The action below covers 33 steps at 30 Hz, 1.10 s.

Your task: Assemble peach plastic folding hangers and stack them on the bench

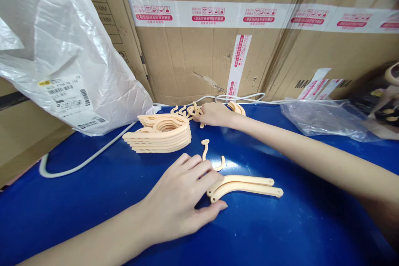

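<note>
My left hand (pixel 190 193) lies over the blue table, its thumb spread from the fingers. Its fingertips touch the near ends of two curved beige hanger arms (pixel 249 187), which lie side by side. Just beyond the fingers rests a loose beige hanger hook (pixel 205 149), partly hidden by them. Farther back, my right hand (pixel 216 114) reaches into a small group of beige hooks (pixel 179 110), its fingers closed around one of them; the fingertips are partly hidden. Left of it stands a neat stack of folded beige hangers (pixel 160 141). More curved beige pieces (pixel 238 109) lie behind the right wrist.
Large cardboard boxes (pixel 187 58) wall off the table's back edge. A white plastic bag with a label (pixel 77 62) leans at the left, and a white cable (pixel 71 170) curves below it. Clear plastic wrap (pixel 324 118) and a dark patterned bundle (pixel 380 99) lie at the right.
</note>
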### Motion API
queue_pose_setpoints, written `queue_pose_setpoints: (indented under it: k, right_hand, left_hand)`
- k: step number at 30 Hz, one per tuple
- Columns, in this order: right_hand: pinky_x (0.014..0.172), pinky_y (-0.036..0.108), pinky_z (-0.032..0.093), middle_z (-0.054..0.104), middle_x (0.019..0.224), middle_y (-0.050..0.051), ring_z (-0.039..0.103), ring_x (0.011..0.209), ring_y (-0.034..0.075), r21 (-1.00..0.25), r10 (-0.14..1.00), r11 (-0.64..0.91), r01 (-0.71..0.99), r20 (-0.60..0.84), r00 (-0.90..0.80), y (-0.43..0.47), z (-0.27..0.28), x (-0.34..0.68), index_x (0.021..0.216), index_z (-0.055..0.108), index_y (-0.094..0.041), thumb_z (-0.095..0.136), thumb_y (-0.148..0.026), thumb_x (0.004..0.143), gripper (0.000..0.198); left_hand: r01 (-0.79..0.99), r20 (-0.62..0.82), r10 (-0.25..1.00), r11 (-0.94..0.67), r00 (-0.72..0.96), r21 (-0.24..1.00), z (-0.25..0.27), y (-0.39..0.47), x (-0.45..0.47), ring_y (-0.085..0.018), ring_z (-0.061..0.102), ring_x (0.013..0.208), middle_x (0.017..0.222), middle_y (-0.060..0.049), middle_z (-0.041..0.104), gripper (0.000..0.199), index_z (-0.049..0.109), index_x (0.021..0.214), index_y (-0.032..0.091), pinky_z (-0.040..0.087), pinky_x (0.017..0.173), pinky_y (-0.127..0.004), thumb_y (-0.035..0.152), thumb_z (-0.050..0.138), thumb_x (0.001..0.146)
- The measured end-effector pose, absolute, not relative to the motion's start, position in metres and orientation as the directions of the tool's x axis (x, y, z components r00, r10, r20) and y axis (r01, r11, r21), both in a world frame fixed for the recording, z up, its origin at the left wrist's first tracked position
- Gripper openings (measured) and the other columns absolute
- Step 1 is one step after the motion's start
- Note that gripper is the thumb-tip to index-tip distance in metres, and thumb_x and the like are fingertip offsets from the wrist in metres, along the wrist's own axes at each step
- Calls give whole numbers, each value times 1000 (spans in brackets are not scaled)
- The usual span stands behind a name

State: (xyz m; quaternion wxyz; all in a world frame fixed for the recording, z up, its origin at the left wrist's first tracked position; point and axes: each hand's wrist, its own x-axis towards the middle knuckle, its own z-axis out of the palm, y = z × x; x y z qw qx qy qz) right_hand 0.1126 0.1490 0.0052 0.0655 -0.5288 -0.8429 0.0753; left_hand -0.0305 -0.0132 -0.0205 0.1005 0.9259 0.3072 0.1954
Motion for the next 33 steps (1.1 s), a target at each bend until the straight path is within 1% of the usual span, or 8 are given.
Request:
queue_pose_setpoints:
  k: [4, 8, 14, 19, 24, 26, 28, 33]
  right_hand:
    - [63, 28, 40, 69, 83, 14, 63, 79, 24, -228, 904, 426, 876, 56, -424, 146, 6, 116, 71, 66, -13, 42, -51, 85, 47]
    - [58, 27, 38, 66, 74, 11, 60, 67, 20, -311, 908, 409, 858, 49, -415, 143, 7, 124, 66, 62, -15, 40, -54, 85, 48]
    - [51, 27, 29, 50, 58, 1, 43, 51, 12, -516, 895, 400, 757, 43, -443, 131, 12, 138, 58, 47, -18, 40, -47, 83, 39]
    - [53, 25, 30, 40, 61, -3, 35, 57, 11, -717, 860, 372, 590, 27, -510, 99, 21, 157, 59, 39, -20, 41, -40, 80, 29]
    - [43, 22, 26, 32, 58, -4, 26, 49, 9, -852, 815, 178, 493, -154, -559, 63, 15, 192, 59, 31, -21, 35, -35, 80, 26]
    - [39, 20, 18, 29, 60, -5, 21, 48, 8, -918, 764, -129, 374, -332, -553, 53, 11, 208, 62, 32, -21, 40, -38, 79, 25]
    - [38, 19, 12, 26, 61, -6, 18, 47, 7, -899, 731, -262, 350, -422, -536, 47, 7, 222, 64, 35, -20, 42, -40, 80, 26]
    - [37, 18, 11, 32, 58, -7, 21, 44, 6, -860, 777, -192, 472, -427, -462, 42, 2, 246, 73, 45, -20, 49, -41, 83, 24]
  left_hand:
    - [536, 304, 611, -790, 731, 299, -19, -13, -30, -18, 50, 80, 88, -1, 61, 18, 60, 98, 20, 31, 71, -32, 34, 61, 86]
    - [533, 312, 609, -792, 729, 298, -19, -13, -30, -18, 51, 80, 87, -1, 61, 17, 60, 97, 20, 31, 71, -32, 33, 61, 86]
    - [530, 318, 604, -796, 731, 293, -20, -13, -30, -19, 51, 81, 90, -1, 62, 19, 60, 98, 20, 31, 72, -33, 33, 62, 86]
    - [533, 309, 607, -793, 732, 295, -19, -12, -29, -19, 53, 84, 95, -1, 64, 18, 60, 99, 20, 32, 73, -33, 33, 62, 86]
    - [534, 318, 605, -795, 730, 287, -21, -12, -30, -19, 52, 81, 91, -1, 63, 18, 60, 98, 20, 32, 72, -33, 35, 60, 87]
    - [531, 328, 604, -796, 726, 290, -22, -12, -30, -18, 51, 80, 88, -1, 62, 18, 60, 97, 20, 32, 71, -33, 35, 60, 87]
    - [529, 331, 606, -795, 724, 297, -24, -12, -29, -18, 51, 80, 88, 0, 62, 18, 59, 98, 21, 32, 72, -33, 35, 61, 87]
    - [538, 330, 618, -785, 714, 306, -24, -13, -27, -18, 51, 81, 88, 0, 62, 17, 59, 97, 21, 32, 73, -33, 33, 61, 86]
